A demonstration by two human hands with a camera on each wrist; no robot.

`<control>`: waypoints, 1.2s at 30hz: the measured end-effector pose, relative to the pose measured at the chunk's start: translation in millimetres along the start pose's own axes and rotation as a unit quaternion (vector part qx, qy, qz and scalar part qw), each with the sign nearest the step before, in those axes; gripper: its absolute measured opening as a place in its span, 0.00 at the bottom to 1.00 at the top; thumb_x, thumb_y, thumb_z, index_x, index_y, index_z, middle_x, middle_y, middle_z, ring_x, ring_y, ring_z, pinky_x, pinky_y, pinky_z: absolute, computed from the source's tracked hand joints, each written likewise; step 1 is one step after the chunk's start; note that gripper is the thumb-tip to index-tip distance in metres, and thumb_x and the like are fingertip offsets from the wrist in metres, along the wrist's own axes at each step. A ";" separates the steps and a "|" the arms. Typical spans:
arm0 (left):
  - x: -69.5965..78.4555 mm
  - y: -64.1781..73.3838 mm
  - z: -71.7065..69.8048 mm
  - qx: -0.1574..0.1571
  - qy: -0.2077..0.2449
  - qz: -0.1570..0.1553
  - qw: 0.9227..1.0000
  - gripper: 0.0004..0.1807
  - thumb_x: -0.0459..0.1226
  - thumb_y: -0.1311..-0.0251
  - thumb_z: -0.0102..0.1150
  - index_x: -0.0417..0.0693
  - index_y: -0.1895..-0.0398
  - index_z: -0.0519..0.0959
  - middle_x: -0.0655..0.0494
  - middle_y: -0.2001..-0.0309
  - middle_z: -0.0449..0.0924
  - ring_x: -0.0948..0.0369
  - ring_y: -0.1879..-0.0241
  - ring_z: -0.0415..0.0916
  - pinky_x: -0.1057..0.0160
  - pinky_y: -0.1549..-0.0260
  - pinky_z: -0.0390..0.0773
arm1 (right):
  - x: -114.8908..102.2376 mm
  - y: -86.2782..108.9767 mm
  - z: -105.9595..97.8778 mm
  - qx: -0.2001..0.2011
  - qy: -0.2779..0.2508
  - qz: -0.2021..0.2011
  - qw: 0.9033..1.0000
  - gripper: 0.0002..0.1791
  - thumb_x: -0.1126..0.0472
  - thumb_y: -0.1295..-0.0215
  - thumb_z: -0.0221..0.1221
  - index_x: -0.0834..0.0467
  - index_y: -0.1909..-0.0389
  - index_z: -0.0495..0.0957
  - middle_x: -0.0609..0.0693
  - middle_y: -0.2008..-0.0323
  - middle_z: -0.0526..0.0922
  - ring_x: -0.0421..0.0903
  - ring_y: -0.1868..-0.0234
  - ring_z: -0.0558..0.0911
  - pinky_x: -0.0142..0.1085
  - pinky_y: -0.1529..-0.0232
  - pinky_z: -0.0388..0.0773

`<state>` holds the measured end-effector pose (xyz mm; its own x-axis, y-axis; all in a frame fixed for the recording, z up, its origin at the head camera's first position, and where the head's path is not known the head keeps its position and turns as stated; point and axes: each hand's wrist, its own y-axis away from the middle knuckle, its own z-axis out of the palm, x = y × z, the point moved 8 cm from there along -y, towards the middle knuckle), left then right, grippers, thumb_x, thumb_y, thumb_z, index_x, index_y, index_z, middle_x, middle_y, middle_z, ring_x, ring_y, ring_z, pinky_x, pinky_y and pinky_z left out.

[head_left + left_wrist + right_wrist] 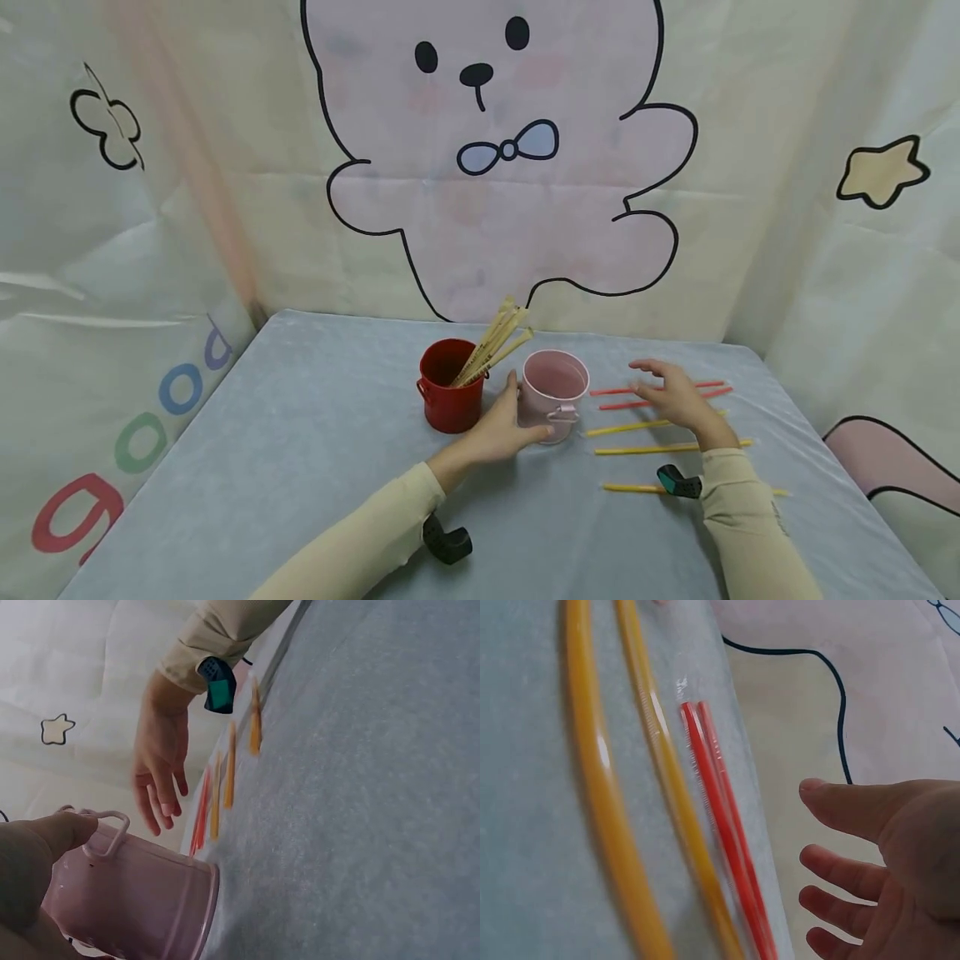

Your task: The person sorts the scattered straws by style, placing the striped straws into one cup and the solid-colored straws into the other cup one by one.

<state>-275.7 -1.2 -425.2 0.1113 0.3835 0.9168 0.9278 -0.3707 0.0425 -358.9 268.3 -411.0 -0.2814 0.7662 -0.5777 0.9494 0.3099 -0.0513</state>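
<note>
Pink bucket (538, 407) in grasp just right of centre in the head view, curling left hand (491, 429) round its wall. Hovering above two red straws (615, 391) at centre right with right hand (678, 402), parting thumb and fingers. Seeing three yellow straws (637, 450) below, and a red bucket (452, 408) of pale sticks (491, 343) just left of centre.

Soft, diffuse light, dimmer wrist views, faint shadows on tablecloth (315, 433), glints on blurred yellow straw (604, 772)
</note>
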 end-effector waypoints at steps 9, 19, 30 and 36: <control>-17.2 -18.1 -1.6 0.006 0.093 -0.013 0.996 0.51 0.39 0.40 0.68 0.41 0.19 0.47 0.43 0.22 0.57 0.48 0.22 0.54 0.44 0.23 0.55 | 6.7 -5.1 18.3 -0.053 0.043 0.019 0.998 0.24 0.65 0.29 0.58 0.68 0.34 0.71 0.72 0.38 0.76 0.67 0.42 0.79 0.60 0.44 0.78; -30.4 -23.9 4.0 -0.024 0.107 -0.023 0.994 0.45 0.41 0.37 0.66 0.49 0.21 0.52 0.45 0.23 0.59 0.49 0.23 0.55 0.42 0.23 0.52 | 5.6 -1.8 20.1 0.000 0.078 -0.045 0.996 0.13 0.75 0.37 0.59 0.71 0.52 0.82 0.67 0.54 0.86 0.65 0.50 0.83 0.57 0.49 0.80; -34.0 -23.2 5.4 -0.026 0.107 -0.029 0.993 0.46 0.41 0.36 0.66 0.48 0.20 0.50 0.47 0.19 0.52 0.50 0.19 0.47 0.43 0.21 0.49 | 7.2 -5.0 23.3 -0.037 0.091 -0.007 0.995 0.10 0.73 0.35 0.60 0.68 0.56 0.85 0.62 0.63 0.85 0.53 0.63 0.81 0.50 0.57 0.80; -33.2 -21.9 5.2 -0.031 0.113 -0.033 0.993 0.47 0.42 0.36 0.66 0.49 0.20 0.50 0.46 0.19 0.51 0.49 0.19 0.47 0.42 0.21 0.48 | 4.8 -2.8 22.2 -0.034 0.085 -0.025 0.995 0.09 0.74 0.35 0.59 0.68 0.58 0.85 0.60 0.64 0.86 0.51 0.63 0.81 0.47 0.60 0.80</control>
<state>-297.8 -1.4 -458.7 -0.0376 0.2116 0.9766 0.9058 -0.4056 0.1228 -359.9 258.6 -431.7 -0.3538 0.8312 -0.4289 0.9234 0.3834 -0.0185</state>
